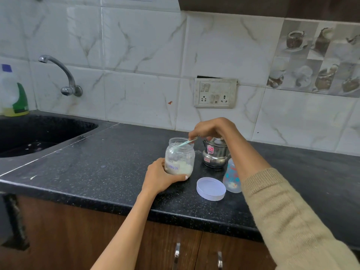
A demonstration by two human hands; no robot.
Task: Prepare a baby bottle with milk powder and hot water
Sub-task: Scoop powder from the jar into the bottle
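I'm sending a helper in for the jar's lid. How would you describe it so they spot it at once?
Start at the black countertop right of the sink. Near its front edge, just right of the clear jar that the left hand holds, lies the lid. It is the only flat, pale lilac disc there, beside the printed baby bottle.

On the black counter [97, 168] in the middle of the frame stand one open glass jar [179, 155], one steel pot [214, 153] and one baby bottle [231, 177]. One white lid [211, 189] lies at lower centre. One pale scoop [186, 142] enters the jar. Two hands: left hand [162, 177], right hand [211, 128]. At upper left are one tap [62, 75] and one detergent bottle [13, 92]. One switch plate [215, 93] sits centre right.
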